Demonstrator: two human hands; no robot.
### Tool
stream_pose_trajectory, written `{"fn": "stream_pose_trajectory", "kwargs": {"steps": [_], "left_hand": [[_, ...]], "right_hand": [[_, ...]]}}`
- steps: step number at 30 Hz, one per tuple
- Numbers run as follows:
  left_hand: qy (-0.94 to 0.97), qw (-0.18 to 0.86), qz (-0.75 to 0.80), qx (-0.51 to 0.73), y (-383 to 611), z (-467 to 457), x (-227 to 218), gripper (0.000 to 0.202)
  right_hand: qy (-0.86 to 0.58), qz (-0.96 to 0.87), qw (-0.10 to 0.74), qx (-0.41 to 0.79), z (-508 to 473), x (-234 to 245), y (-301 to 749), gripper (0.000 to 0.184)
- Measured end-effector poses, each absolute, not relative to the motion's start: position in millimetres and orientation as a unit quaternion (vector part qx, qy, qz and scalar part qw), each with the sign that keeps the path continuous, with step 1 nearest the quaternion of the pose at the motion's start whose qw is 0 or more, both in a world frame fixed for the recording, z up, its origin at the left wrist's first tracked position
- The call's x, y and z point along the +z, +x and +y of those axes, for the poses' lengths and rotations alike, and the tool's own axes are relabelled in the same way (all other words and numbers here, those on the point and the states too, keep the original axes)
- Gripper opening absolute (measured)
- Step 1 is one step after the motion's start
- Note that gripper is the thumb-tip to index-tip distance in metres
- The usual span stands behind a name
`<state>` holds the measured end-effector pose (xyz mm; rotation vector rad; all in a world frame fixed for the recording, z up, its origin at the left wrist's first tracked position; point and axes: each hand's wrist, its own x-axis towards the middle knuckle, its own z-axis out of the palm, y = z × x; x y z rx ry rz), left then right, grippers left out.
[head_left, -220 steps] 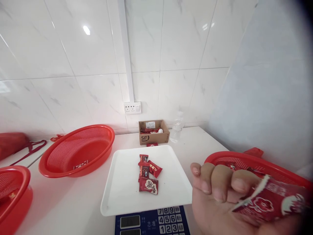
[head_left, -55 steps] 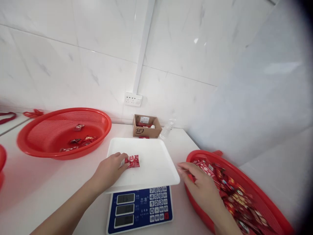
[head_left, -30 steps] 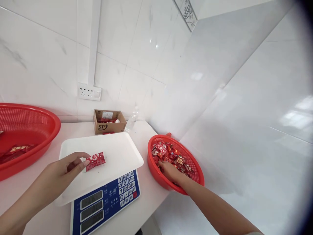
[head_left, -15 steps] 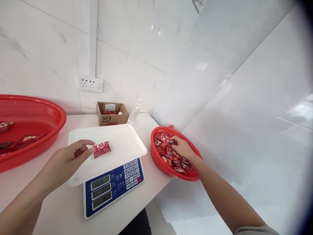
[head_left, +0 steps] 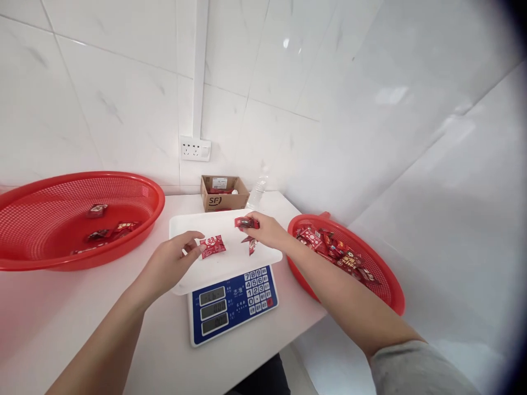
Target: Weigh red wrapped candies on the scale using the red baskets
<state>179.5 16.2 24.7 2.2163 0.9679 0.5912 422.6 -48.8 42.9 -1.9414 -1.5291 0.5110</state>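
My left hand [head_left: 175,263] has its thumb and index finger closed at the left edge of a red printed candy packet [head_left: 214,247], over the white tray [head_left: 234,269] of a weighing scale [head_left: 234,307]. My right hand [head_left: 267,230] is above the tray's right part, its fingers closed on small red candy packets [head_left: 247,223]. Just below those fingers another red packet [head_left: 252,247] shows; whether it is held or lies on the tray I cannot tell. Glare blurs the scale's display digits.
To the right, a red basket [head_left: 395,285] holds many red packets, under my right forearm. A larger red basket [head_left: 140,219] with several packets stands left. Behind the scale are a cardboard box [head_left: 222,202] and a clear plastic bottle [head_left: 258,192], near the tiled wall.
My right hand has come out of the right basket and moved left over the tray, carrying red packets. My left hand stays at its packet. The view has turned left.
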Motion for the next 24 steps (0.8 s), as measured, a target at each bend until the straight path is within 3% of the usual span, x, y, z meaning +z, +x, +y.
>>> {"fn": "stream_pose_trajectory", "kwargs": {"steps": [15, 24], "left_hand": [[0.851, 0.325, 0.358, 0.204, 181, 16, 19, 0.032], [0.899, 0.22, 0.307, 0.221, 184, 22, -5, 0.034]], "right_hand": [[-0.731, -0.585, 0.317, 0.151, -45, 21, 439, 0.022], [-0.707, -0.666, 0.21, 0.109, -51, 13, 418, 0.026]]}}
